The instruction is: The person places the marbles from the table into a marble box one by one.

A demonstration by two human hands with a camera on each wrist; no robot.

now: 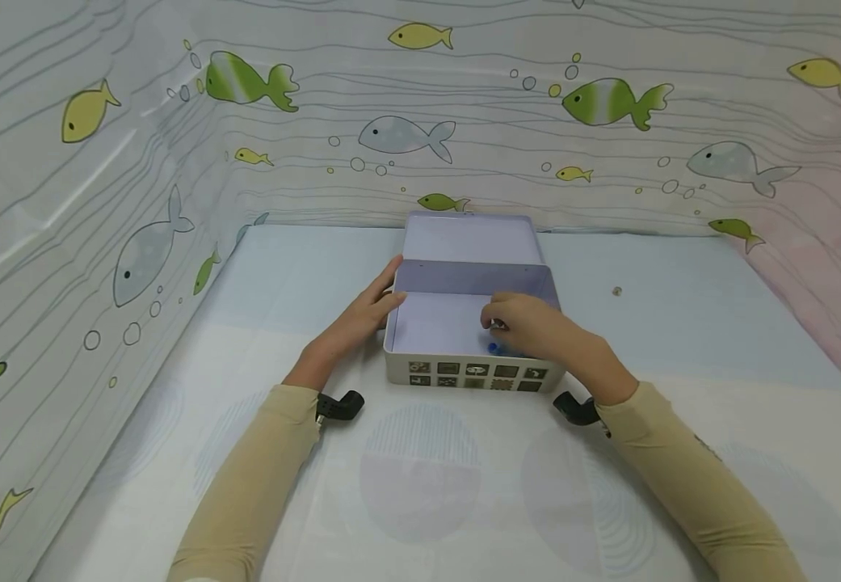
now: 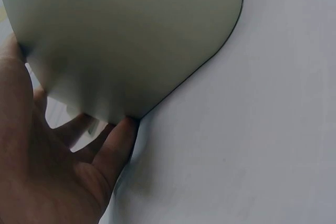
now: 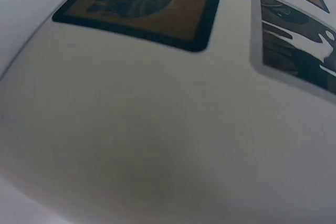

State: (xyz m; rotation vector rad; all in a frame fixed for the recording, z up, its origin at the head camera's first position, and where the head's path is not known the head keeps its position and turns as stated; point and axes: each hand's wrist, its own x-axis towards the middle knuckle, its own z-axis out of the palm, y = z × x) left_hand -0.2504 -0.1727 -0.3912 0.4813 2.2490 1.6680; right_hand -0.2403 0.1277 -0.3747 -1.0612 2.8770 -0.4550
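Note:
A white hinged box (image 1: 427, 368) stands on the table with its lid (image 1: 471, 238) tipped back and rows of small square animal pictures along its front. At its left side, my left hand (image 1: 365, 311) holds the wall, thumb at the rim and fingers along the outside toward the back corner. The left wrist view shows the fingertips (image 2: 126, 129) against the side wall. My right hand (image 1: 532, 323) reaches inside over the right part, fingers curled, pinching a small shiny dark piece (image 1: 498, 324). Below it on the box floor is a small blue thing (image 1: 494, 348), partly hidden.
A small brownish piece (image 1: 616, 291) lies on the table right of the box. A fish-patterned sheet (image 1: 405, 89) rises behind and at both sides. Black wrist mounts (image 1: 342, 406) sit under both wrists. The right wrist view shows the box's pictured wall (image 3: 157, 103), without the hand.

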